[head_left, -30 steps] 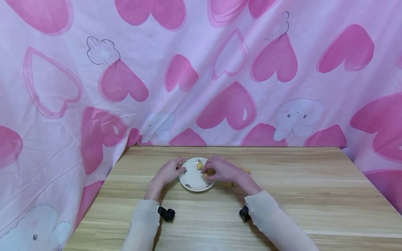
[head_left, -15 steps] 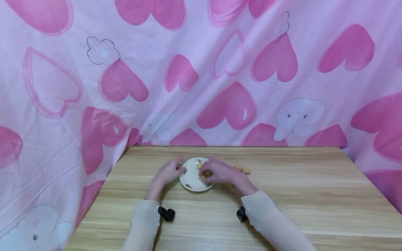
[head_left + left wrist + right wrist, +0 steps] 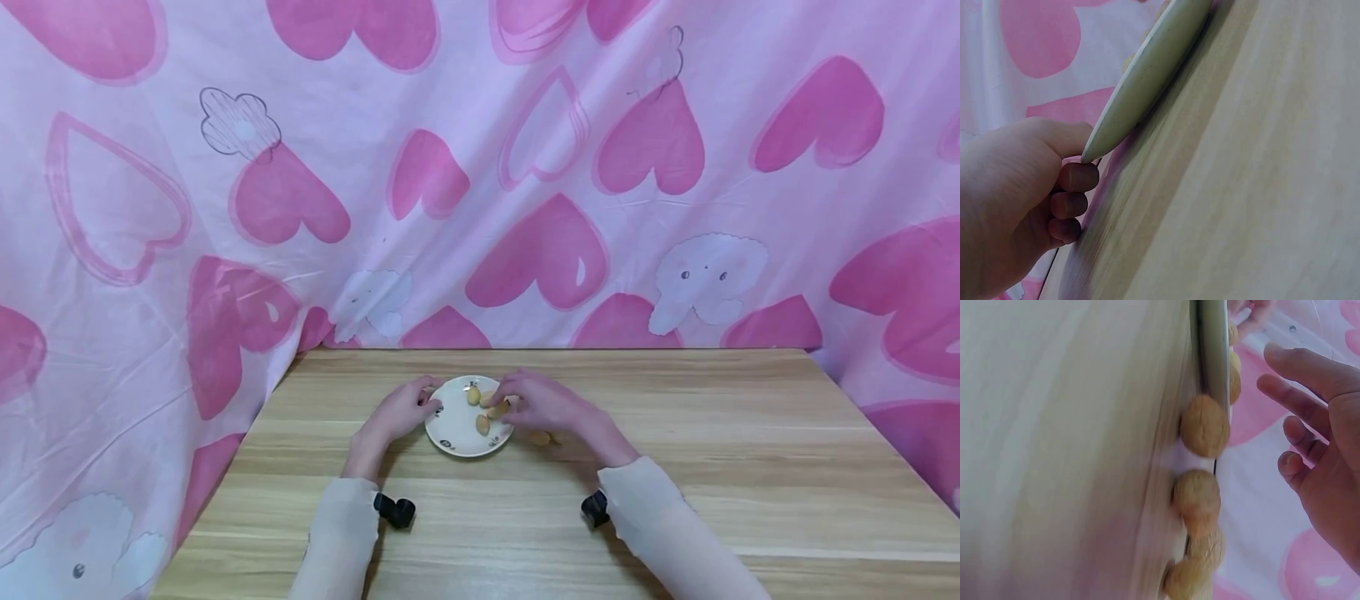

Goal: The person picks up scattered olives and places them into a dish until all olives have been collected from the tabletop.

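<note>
A small white plate (image 3: pixel 457 437) with dark printed marks on its rim sits on the table. On its right half lie several tan walnuts (image 3: pixel 482 425). My left hand (image 3: pixel 401 410) pinches the plate's left rim, thumb on top and index finger curled beneath, as the left wrist view (image 3: pixel 1013 187) shows. Over the plate's right edge hovers my right hand (image 3: pixel 543 404); in the right wrist view its thumb and fingers (image 3: pixel 1294 397) are spread apart with nothing between them. More walnuts (image 3: pixel 1197 494) rest on the wood to the plate's right, partly hidden by this hand in the head view.
The wooden table (image 3: pixel 480 533) reaches back to a pink heart-patterned cloth (image 3: pixel 540 250), which also hangs along the left side. A black wrist camera (image 3: pixel 396 510) sits at the left sleeve, another black camera (image 3: pixel 595 508) at the right.
My right hand has drawn slightly right and its fingers have parted, leaving walnuts on the plate more exposed. The left hand keeps its hold on the rim. The head view has shifted slightly.
</note>
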Available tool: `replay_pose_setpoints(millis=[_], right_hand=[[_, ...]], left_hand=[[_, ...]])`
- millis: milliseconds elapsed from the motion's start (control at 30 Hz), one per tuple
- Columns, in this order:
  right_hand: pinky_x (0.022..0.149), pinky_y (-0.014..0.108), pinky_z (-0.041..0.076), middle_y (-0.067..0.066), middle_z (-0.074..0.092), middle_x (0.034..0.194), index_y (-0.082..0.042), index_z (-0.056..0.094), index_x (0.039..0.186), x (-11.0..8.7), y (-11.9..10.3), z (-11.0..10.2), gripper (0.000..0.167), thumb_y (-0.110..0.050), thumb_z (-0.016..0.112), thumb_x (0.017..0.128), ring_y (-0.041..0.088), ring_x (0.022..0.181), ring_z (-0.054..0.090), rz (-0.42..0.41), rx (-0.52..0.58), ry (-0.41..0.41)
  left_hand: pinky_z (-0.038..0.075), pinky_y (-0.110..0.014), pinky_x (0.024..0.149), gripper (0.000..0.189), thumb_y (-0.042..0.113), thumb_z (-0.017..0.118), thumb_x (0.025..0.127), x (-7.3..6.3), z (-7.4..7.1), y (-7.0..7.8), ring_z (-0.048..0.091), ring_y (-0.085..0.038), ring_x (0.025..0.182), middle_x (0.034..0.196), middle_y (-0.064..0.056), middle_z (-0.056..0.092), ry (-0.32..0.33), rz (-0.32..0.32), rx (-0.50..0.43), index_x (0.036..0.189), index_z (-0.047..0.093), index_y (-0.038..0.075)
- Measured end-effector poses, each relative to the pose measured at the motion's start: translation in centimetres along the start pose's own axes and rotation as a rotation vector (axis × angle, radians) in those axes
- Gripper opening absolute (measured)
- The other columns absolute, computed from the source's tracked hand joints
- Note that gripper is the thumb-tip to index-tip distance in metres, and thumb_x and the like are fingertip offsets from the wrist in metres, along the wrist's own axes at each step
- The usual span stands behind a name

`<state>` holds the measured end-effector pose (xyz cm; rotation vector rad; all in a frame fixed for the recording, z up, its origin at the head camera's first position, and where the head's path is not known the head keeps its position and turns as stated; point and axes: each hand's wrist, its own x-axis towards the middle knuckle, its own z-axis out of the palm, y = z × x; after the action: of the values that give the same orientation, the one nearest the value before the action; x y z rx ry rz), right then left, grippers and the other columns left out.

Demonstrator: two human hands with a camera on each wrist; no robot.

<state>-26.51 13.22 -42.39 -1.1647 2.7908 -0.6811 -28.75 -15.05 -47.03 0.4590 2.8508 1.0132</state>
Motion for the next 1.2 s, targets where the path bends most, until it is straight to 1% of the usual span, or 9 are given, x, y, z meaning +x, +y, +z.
replay_pose_setpoints(millis=[267, 333, 400, 500, 567, 667, 900, 1100, 1200], right_hand=[[0.099, 0.041, 0.047, -0.006, 0.067, 0.114, -0.016, 0.074, 0.110, -1.6, 1.1, -0.7, 0.020, -0.020, 0.071, 0.090, 0.017, 0.114, 0.055, 0.059, 0.044, 0.045], [0.105, 0.044, 0.044, -0.005, 0.068, 0.114, -0.015, 0.074, 0.111, -2.0, 1.3, -0.9, 0.020, -0.020, 0.070, 0.091, 0.019, 0.116, 0.057, 0.076, 0.055, 0.048], [0.105, 0.044, 0.044, -0.004, 0.068, 0.115, -0.015, 0.074, 0.112, -2.3, 1.5, -1.0, 0.021, -0.020, 0.070, 0.091, 0.020, 0.116, 0.057, 0.089, 0.052, 0.049], [0.104, 0.043, 0.045, -0.005, 0.069, 0.114, -0.016, 0.073, 0.112, -2.7, 1.8, -1.2, 0.022, -0.021, 0.071, 0.091, 0.020, 0.115, 0.058, 0.106, 0.035, 0.057], [0.097, 0.042, 0.048, -0.004, 0.069, 0.114, -0.016, 0.073, 0.112, -3.0, 2.1, -1.4, 0.022, -0.021, 0.071, 0.091, 0.020, 0.113, 0.059, 0.109, 0.023, 0.067], [0.097, 0.043, 0.048, -0.002, 0.070, 0.115, -0.013, 0.073, 0.111, -3.4, 2.4, -1.5, 0.022, -0.018, 0.071, 0.090, 0.021, 0.113, 0.059, 0.110, 0.021, 0.086], [0.106, 0.050, 0.042, 0.000, 0.069, 0.114, -0.010, 0.073, 0.110, -4.7, 3.8, -1.5, 0.021, -0.014, 0.072, 0.090, 0.024, 0.113, 0.060, 0.112, 0.022, 0.123], [0.090, 0.044, 0.051, 0.000, 0.069, 0.110, -0.010, 0.072, 0.112, -5.7, 4.8, -1.7, 0.024, -0.018, 0.073, 0.089, 0.025, 0.105, 0.061, 0.168, 0.022, 0.141], [0.089, 0.042, 0.052, 0.000, 0.069, 0.109, -0.010, 0.072, 0.112, -5.8, 5.4, -1.7, 0.024, -0.017, 0.073, 0.089, 0.023, 0.103, 0.061, 0.186, 0.013, 0.130]], left_hand=[[0.047, -0.034, 0.075, 0.035, 0.024, 0.064, 0.096, 0.1, 0.0, -0.2, 0.057, -0.012, 0.075, 0.083, 0.002, 0.067, -0.009, 0.007, 0.007, 0.130, 0.062, 0.014], [0.047, -0.034, 0.076, 0.035, 0.024, 0.064, 0.096, 0.1, 0.0, -0.2, 0.057, -0.012, 0.075, 0.083, 0.002, 0.066, -0.007, 0.006, 0.006, 0.130, 0.062, 0.014], [0.046, -0.034, 0.075, 0.035, 0.025, 0.064, 0.096, 0.1, 0.0, -0.2, 0.056, -0.012, 0.075, 0.082, 0.002, 0.065, -0.007, 0.003, 0.002, 0.130, 0.062, 0.015], [0.046, -0.032, 0.074, 0.035, 0.024, 0.064, 0.096, 0.1, 0.0, -0.2, 0.056, -0.012, 0.074, 0.082, 0.003, 0.065, -0.009, -0.002, 0.004, 0.130, 0.062, 0.015], [0.045, -0.032, 0.073, 0.036, 0.025, 0.064, 0.096, 0.1, 0.0, -0.2, 0.056, -0.013, 0.073, 0.081, 0.003, 0.064, -0.012, -0.002, 0.002, 0.130, 0.061, 0.015], [0.045, -0.032, 0.072, 0.035, 0.024, 0.064, 0.096, 0.1, 0.0, -0.2, 0.055, -0.013, 0.073, 0.080, 0.003, 0.064, -0.011, -0.004, 0.000, 0.129, 0.062, 0.015], [0.043, -0.031, 0.068, 0.035, 0.022, 0.065, 0.095, 0.1, 0.1, -0.2, 0.052, -0.013, 0.069, 0.076, 0.001, 0.061, -0.018, -0.002, -0.009, 0.130, 0.061, 0.015], [0.041, -0.030, 0.065, 0.038, 0.023, 0.064, 0.096, 0.2, 0.1, -0.2, 0.050, -0.014, 0.066, 0.074, 0.001, 0.059, -0.020, 0.008, 0.011, 0.132, 0.060, 0.014], [0.042, -0.031, 0.066, 0.037, 0.023, 0.064, 0.095, 0.1, -0.1, -0.1, 0.051, -0.014, 0.066, 0.074, 0.001, 0.060, -0.013, 0.004, 0.006, 0.131, 0.060, 0.014]])
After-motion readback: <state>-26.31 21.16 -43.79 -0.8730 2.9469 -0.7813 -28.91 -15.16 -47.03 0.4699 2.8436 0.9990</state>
